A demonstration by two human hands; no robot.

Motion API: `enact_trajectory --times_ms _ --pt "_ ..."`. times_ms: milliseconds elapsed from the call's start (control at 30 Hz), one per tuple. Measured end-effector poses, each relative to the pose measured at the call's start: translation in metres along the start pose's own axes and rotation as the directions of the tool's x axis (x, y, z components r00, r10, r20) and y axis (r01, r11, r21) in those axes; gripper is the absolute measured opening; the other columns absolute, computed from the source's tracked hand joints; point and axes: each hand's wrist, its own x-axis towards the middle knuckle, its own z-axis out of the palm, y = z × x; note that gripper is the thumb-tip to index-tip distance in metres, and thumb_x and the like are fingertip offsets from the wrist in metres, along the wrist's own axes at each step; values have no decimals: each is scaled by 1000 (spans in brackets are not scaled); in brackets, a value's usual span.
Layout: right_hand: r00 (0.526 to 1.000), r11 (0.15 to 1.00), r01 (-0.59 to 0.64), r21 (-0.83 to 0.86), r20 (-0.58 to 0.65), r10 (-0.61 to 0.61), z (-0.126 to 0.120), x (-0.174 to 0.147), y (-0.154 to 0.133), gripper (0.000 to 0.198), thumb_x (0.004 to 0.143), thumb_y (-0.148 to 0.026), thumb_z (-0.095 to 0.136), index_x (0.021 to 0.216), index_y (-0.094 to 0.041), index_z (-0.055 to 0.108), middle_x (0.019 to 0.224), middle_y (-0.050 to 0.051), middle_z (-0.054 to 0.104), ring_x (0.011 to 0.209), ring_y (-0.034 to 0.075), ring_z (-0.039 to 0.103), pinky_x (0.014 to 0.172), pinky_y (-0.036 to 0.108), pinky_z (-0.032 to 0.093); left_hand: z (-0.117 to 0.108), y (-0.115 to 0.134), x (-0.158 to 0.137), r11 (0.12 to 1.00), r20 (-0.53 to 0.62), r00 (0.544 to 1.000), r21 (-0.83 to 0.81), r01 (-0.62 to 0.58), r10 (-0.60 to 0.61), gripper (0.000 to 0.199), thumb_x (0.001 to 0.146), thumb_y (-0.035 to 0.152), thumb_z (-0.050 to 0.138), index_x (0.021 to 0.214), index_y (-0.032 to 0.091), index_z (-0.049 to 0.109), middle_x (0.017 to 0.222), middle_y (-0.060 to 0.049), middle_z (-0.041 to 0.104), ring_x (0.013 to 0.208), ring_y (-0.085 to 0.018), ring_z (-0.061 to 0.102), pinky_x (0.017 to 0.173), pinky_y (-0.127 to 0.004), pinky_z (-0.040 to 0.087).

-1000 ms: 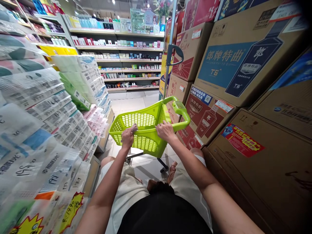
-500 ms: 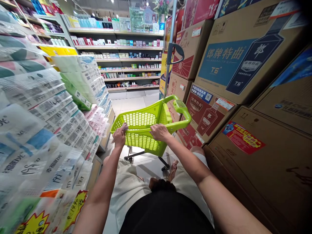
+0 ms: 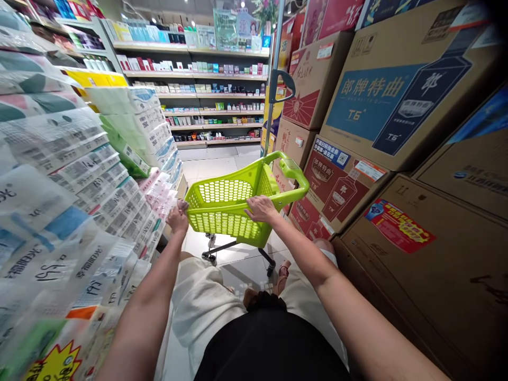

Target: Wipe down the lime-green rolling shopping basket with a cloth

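Observation:
A bright green shopping cart [image 3: 222,219] with a perforated plastic basket stands sideways before me, on a dark metal frame with casters. No goods show in the visible part of its basket. My right hand [image 3: 262,208] is closed over the near rim, close to the handle [image 3: 296,172] end. At the cart's left, narrow end, my left hand [image 3: 177,218] has its fingers curled against the corner. A small pinkish-purple patch shows at those fingers; I cannot make out what it is.
Stacks of plastic-wrapped tissue packs [image 3: 115,196] rise on the left. Cardboard cartons [image 3: 363,100] are piled high on the right. Ahead, past the tiled floor [image 3: 216,161], is a shelf unit [image 3: 198,74] of small boxes and bottles. A metal pole with a dark loop handle [image 3: 283,87] stands behind the cart.
My left hand has slid left along the near rim to the cart's narrow end. The cart has turned slightly, and my right hand keeps its place on the rim.

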Motion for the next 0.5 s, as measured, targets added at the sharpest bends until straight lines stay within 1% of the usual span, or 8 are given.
enact_trajectory --times_ms 67,133,200,267,333,433,467,500 --pt "1000 1000 -18 3 -18 18 3 3 3 39 105 -46 44 119 -14 62 117 15 74 103 26 67 87 35 39 5 1 -9 1000 -33 999 -7 4 -4 25 84 11 50 99 14 69 105 -18 68 109 -33 61 104 -51 45" --pt "999 1000 -29 -3 -35 29 6 4 8 39 104 -47 46 116 -15 63 116 15 75 104 27 67 86 35 39 15 8 -23 991 -6 992 -54 -126 126 30 83 8 49 104 14 70 114 -18 68 116 -33 59 109 -48 43" --pt "999 999 -33 -16 -40 32 8 5 15 37 103 -46 48 114 -15 64 115 15 75 105 28 67 87 36 39 22 10 -31 960 46 962 -103 -262 267 33 84 8 49 109 16 70 120 -17 68 120 -31 58 112 -45 42" --pt "999 999 -28 -32 -35 27 9 4 22 36 102 -46 49 114 -15 64 116 15 75 107 28 67 89 36 38 22 3 -27 936 99 935 -130 -327 341 30 87 10 51 109 17 70 119 -16 68 120 -30 58 113 -44 42" --pt "999 999 -23 -43 -31 22 9 5 27 36 101 -46 49 115 -16 64 116 15 75 108 29 67 90 37 38 19 -6 -16 956 79 957 -117 -269 279 25 88 14 54 107 16 69 114 -16 68 116 -30 60 110 -45 44" --pt "999 998 -39 -44 -26 37 10 7 27 36 101 -46 51 115 -16 64 116 15 75 107 28 67 90 36 37 20 -4 -12 993 -39 996 -92 -78 75 22 88 15 52 104 14 67 108 -17 67 114 -32 60 107 -48 45" --pt "999 998 -48 -42 -29 46 11 9 26 35 101 -46 51 114 -16 65 115 15 76 107 28 67 89 36 37 25 4 -17 992 -53 997 -103 -66 61 25 88 12 49 104 14 67 110 -18 67 116 -32 60 109 -48 44" --pt "998 998 -55 -39 -33 53 12 10 26 35 101 -46 51 114 -16 65 114 15 76 106 28 68 89 36 37 31 14 -25 987 -41 995 -127 -99 95 28 88 10 46 106 14 68 113 -18 67 119 -31 59 111 -48 43"
